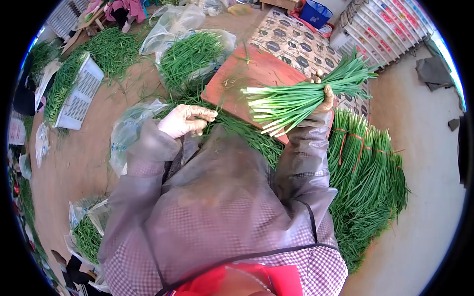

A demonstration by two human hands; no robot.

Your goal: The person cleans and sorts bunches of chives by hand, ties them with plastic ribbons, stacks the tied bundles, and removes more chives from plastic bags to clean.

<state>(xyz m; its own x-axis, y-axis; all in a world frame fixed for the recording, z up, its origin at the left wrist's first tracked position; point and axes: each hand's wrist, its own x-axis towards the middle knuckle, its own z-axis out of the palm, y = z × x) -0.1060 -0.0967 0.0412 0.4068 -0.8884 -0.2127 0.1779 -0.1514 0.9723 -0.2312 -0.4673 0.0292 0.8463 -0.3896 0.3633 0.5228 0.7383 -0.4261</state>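
A big heap of tied greens (pixel 365 197) lies beside the red board (pixel 237 74). Over the board, a green bunch (pixel 291 101) is gripped by the right hand (pixel 326 100); this looks like gathering, so next seems to need steady holding. The left hand (pixel 185 121) is apart; I can't tell if it's pinching anything

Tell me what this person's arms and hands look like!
Both arms have shiny, see-through greyish sleeves over purple-and-white checked cloth. The left hand and right hand look partly coated; whether that's dirt or thin gloves, I can't tell.
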